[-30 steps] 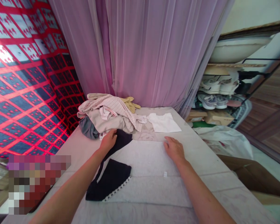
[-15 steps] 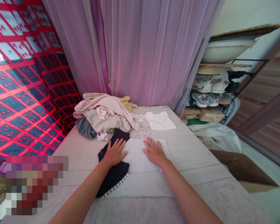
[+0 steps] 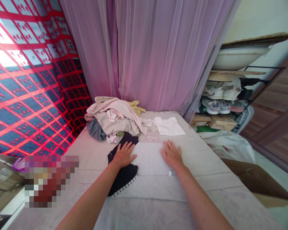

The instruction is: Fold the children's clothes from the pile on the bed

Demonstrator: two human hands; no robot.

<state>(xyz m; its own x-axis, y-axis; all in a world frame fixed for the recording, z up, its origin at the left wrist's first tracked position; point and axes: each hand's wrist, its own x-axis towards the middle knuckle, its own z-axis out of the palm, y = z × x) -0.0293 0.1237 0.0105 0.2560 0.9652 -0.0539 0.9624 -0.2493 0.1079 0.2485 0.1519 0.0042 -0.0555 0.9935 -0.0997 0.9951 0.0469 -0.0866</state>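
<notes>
My left hand [image 3: 123, 155] lies flat with fingers spread on a dark navy garment with white lace trim [image 3: 123, 177], at the left edge of a folded pale grey towel [image 3: 148, 159]. My right hand [image 3: 172, 155] rests flat on the towel's right edge, holding nothing. Part of the navy garment is hidden under my left hand and the towel. Beyond them sits a heap of beige, pink and grey clothes [image 3: 112, 116], with a yellow garment [image 3: 135, 108] behind it. A small white cloth [image 3: 168, 126] lies flat to the right.
All of this lies on a long surface covered with a pale floral sheet [image 3: 144, 214]. A sheer mauve curtain [image 3: 153, 54] hangs behind it. A red-and-blue patterned wall [image 3: 26, 95] is at left. To the right are a shoe rack [image 3: 218, 95], a white plastic bag [image 3: 227, 147] and a cardboard box [image 3: 259, 182].
The towel now covers more of the navy garment. Both hands have come nearer, lying flat on the fold, and my view has shifted slightly.
</notes>
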